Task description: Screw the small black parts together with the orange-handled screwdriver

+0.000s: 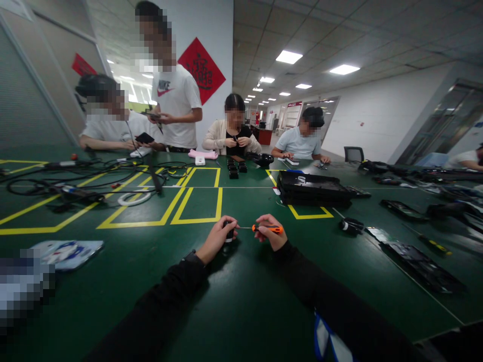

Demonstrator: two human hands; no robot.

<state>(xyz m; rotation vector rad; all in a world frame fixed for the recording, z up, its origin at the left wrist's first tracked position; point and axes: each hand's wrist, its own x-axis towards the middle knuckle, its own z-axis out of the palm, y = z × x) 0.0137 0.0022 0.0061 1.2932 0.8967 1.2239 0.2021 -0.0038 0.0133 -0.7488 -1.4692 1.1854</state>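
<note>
- We have the left hand [217, 239] closed around a small black part [229, 234], pinned low near the green tabletop [241, 301], just in front of the yellow taped squares [196, 203].
- Our right hand [269, 232] is curled shut on the orange handle of a small screwdriver [266, 229], which lies level and points left, its thin shaft reaching toward the black part.
- The tip seems to meet the part right at the left fingers; whether it is seated in a screw head is too small for us to tell.
- To do this step well, we judge it best to keep the shaft in a straight line with the screw, press lightly along the axis, and turn from the fingertips instead of the wrist.
- We would steady the left hand against the tabletop so the part cannot spin with the driver.
- A slip looks like the main risk, since the tip sits close to the left fingers; a gentle push should guard against that.
- Well to the right lie a black tray [313, 188] and flat black panels [418, 259].
- Other people sit or stand along the far edge, their hands busy with their own things, well apart from ours.
- A tangle of black cables [75, 181] sprawls to the far left.
</note>
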